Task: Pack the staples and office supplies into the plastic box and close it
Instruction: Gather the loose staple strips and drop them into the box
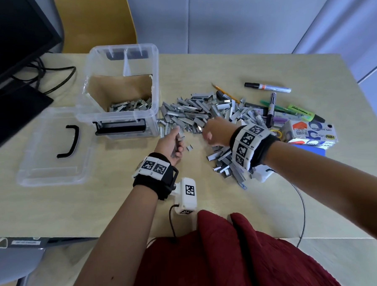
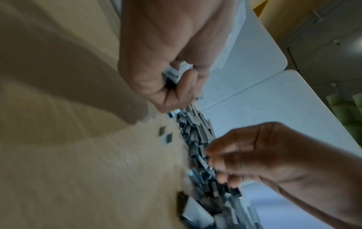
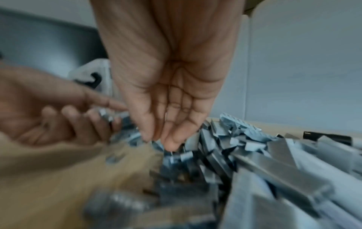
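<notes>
The staples (image 1: 200, 115) were grey metal strips dumped in a messy heap mid-table (image 1: 201, 65), pointing every which way, no common axis. More lay in the clear plastic box (image 1: 122, 65) toward the far left edge, its lid (image 1: 53, 169) flat beside it. Her left hand (image 1: 172, 143) was curled round a clump of strips; the right hand (image 1: 215, 133) reached fingers-down into the pile, fingers straight.

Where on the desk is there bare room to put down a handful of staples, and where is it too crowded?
Bare desk lies near the front edge, below the lid and left of the left hand. Another bare strip runs behind the staple pile, right of the box. It is crowded on the right, around the markers and the cardboard boxes.
</notes>
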`<state>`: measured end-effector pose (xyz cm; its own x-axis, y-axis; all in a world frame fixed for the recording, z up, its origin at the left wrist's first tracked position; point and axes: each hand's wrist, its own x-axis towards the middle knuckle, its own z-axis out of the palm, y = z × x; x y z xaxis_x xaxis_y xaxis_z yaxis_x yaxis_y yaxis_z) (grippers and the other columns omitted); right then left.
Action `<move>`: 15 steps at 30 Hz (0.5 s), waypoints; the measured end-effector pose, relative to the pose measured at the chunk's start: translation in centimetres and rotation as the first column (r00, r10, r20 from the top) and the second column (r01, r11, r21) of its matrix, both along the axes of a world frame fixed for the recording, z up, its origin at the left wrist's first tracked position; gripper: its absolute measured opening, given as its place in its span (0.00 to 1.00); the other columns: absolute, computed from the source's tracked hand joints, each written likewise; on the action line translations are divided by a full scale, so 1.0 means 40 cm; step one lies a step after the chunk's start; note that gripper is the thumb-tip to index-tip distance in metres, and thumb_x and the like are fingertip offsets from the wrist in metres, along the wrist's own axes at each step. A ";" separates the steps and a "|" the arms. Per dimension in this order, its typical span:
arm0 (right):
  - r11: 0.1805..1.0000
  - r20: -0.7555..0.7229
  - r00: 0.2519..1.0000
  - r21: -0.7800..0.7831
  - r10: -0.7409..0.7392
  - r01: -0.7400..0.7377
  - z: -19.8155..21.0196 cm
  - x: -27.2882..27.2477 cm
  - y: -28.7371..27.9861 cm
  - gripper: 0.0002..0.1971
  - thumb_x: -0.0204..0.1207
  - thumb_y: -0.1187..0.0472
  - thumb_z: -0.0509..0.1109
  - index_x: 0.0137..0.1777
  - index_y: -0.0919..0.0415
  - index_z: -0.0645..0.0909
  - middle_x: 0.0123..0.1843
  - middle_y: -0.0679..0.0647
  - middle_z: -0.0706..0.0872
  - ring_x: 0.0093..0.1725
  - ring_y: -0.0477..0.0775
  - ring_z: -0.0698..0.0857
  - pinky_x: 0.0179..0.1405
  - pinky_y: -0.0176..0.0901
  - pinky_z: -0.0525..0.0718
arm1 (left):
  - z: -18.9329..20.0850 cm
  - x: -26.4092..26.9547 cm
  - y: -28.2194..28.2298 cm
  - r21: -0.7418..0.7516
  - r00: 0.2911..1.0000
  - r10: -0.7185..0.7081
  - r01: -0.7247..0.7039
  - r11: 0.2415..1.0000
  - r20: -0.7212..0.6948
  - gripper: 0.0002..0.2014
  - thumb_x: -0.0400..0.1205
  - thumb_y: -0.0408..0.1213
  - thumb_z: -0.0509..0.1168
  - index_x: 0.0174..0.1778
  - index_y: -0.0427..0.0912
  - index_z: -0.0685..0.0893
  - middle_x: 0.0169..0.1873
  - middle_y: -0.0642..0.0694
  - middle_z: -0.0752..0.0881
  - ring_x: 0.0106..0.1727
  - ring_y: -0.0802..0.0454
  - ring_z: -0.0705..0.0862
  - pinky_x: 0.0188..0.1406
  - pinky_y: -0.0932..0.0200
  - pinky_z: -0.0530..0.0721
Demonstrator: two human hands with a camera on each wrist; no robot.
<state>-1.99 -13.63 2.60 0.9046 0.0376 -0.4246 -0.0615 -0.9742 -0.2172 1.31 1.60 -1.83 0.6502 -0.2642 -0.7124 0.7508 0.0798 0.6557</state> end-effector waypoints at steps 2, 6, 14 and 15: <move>0.994 -0.024 0.997 -0.082 0.068 -0.070 -0.027 -0.009 0.004 0.10 0.77 0.65 0.65 0.57 0.64 0.82 0.61 0.57 0.81 0.59 0.58 0.81 0.61 0.51 0.82 | -0.003 0.004 0.011 0.037 0.996 -0.067 0.065 0.997 0.058 0.12 0.82 0.39 0.65 0.33 0.43 0.73 0.22 0.49 0.74 0.12 0.61 0.69 0.08 0.72 0.62; 0.977 0.043 0.984 -0.135 0.175 -0.168 -0.053 -0.017 0.014 0.11 0.80 0.66 0.62 0.59 0.67 0.79 0.61 0.60 0.78 0.57 0.59 0.83 0.58 0.50 0.83 | 0.000 0.009 0.022 0.034 0.991 -0.110 0.108 0.994 0.071 0.07 0.81 0.30 0.65 0.38 0.39 0.75 0.26 0.47 0.75 0.13 0.62 0.70 0.08 0.71 0.63; 0.991 0.071 0.993 0.099 -0.098 0.090 -0.012 -0.005 0.015 0.08 0.75 0.65 0.68 0.49 0.70 0.84 0.52 0.60 0.85 0.56 0.57 0.81 0.63 0.49 0.78 | -0.004 0.004 0.020 -0.051 0.999 0.013 -0.015 0.999 -0.033 0.17 0.85 0.45 0.57 0.32 0.41 0.73 0.17 0.49 0.77 0.15 0.58 0.77 0.11 0.72 0.72; 0.973 0.100 0.986 0.202 -0.137 0.115 0.003 -0.006 0.025 0.08 0.75 0.65 0.68 0.48 0.70 0.84 0.50 0.59 0.85 0.52 0.53 0.81 0.63 0.47 0.78 | -0.004 -0.001 0.014 -0.069 0.997 0.044 -0.048 0.996 -0.060 0.18 0.86 0.45 0.57 0.32 0.40 0.73 0.18 0.47 0.79 0.16 0.56 0.79 0.13 0.70 0.76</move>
